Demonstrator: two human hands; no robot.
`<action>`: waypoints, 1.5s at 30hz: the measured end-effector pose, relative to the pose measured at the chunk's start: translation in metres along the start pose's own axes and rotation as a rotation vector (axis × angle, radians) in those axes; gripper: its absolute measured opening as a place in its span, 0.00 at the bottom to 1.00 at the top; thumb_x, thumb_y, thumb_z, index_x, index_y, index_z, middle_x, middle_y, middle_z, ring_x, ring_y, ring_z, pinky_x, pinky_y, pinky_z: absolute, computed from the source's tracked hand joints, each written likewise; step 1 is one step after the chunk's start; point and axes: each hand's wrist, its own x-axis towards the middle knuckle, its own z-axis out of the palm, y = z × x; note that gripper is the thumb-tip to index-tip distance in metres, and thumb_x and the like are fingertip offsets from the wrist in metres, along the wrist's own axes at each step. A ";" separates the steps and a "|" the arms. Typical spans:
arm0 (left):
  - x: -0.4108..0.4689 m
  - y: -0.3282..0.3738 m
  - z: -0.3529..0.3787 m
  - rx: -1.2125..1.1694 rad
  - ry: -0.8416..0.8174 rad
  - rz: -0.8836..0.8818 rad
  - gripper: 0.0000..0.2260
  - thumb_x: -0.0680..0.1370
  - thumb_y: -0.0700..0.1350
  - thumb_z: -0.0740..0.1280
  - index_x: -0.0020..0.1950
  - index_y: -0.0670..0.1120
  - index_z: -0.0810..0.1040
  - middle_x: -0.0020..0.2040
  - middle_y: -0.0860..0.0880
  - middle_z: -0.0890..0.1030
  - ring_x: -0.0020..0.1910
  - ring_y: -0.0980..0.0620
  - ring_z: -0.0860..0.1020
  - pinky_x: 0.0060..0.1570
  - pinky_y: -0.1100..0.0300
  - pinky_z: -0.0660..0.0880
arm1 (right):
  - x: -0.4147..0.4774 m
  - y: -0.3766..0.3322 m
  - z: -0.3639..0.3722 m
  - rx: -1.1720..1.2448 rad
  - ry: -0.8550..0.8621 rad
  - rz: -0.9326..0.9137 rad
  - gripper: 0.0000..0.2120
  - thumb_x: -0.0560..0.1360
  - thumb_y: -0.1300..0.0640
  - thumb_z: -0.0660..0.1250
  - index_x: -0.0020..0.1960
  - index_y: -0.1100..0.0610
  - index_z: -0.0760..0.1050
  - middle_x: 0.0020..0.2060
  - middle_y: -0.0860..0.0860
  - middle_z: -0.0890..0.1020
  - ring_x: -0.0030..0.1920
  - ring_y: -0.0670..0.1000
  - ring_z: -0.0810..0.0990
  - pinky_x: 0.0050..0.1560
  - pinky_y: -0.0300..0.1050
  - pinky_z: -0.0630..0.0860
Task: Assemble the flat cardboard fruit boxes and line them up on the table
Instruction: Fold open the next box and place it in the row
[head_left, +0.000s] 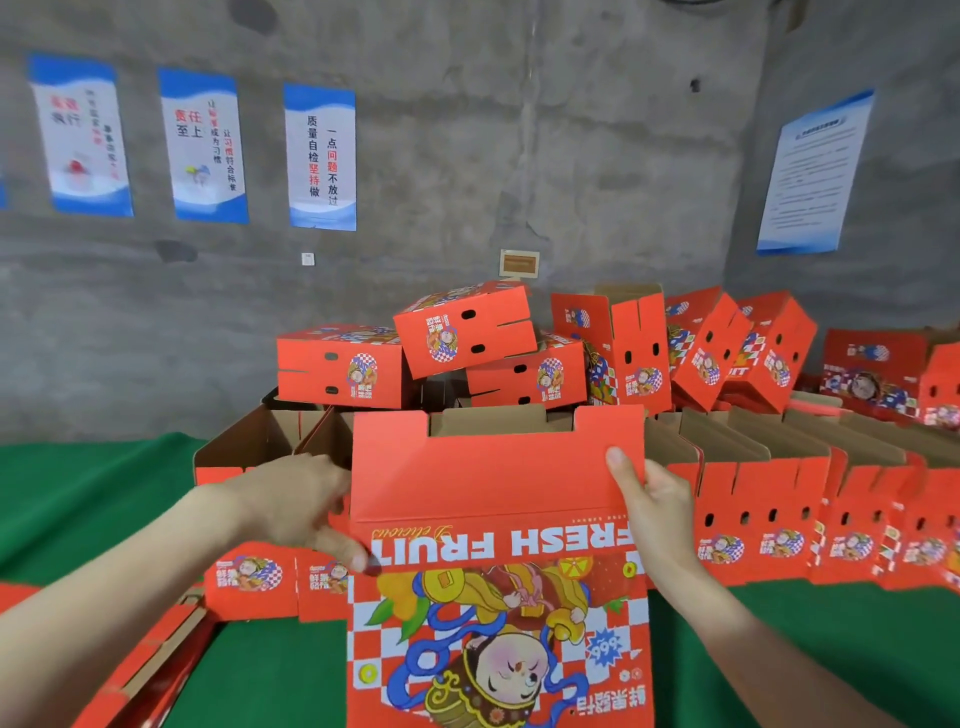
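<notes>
We hold the box (498, 623) near and central, over the near part of the green table (93, 488), its printed front facing us upside down. Our left hand (296, 509) clamps its left edge, thumb on the front. Our right hand (657, 512) pinches the right edge, thumb on the plain red flap (493, 478), fingers hidden behind.

The risk, as we judge it, lies in that flap: pushed unevenly, it may crease off its fold line, or its tabs may miss their slots. Just beyond stands the row of open boxes (769, 509), and farther off a loose pile (467, 332) leans every way. A careless shove forward could knock the row askew or topple the pile.
</notes>
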 end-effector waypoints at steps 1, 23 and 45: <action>0.000 0.003 -0.001 0.049 -0.022 -0.009 0.17 0.79 0.46 0.65 0.67 0.43 0.72 0.65 0.46 0.75 0.62 0.48 0.74 0.62 0.56 0.70 | 0.000 0.003 -0.001 0.009 -0.002 -0.007 0.19 0.74 0.44 0.64 0.29 0.53 0.71 0.22 0.45 0.74 0.24 0.41 0.72 0.29 0.40 0.69; -0.021 0.007 0.087 -0.026 0.369 0.006 0.32 0.64 0.77 0.46 0.45 0.52 0.68 0.33 0.54 0.75 0.32 0.55 0.74 0.33 0.61 0.68 | -0.035 0.024 -0.039 -0.396 -0.270 -0.042 0.25 0.74 0.42 0.63 0.31 0.63 0.74 0.25 0.55 0.79 0.24 0.49 0.78 0.27 0.39 0.71; -0.008 0.050 0.116 -0.209 0.480 -0.266 0.20 0.70 0.65 0.69 0.42 0.50 0.67 0.32 0.56 0.72 0.33 0.53 0.74 0.25 0.67 0.61 | -0.046 0.054 -0.053 -0.825 -0.399 -0.142 0.28 0.70 0.45 0.73 0.22 0.53 0.60 0.42 0.50 0.72 0.48 0.49 0.70 0.46 0.39 0.59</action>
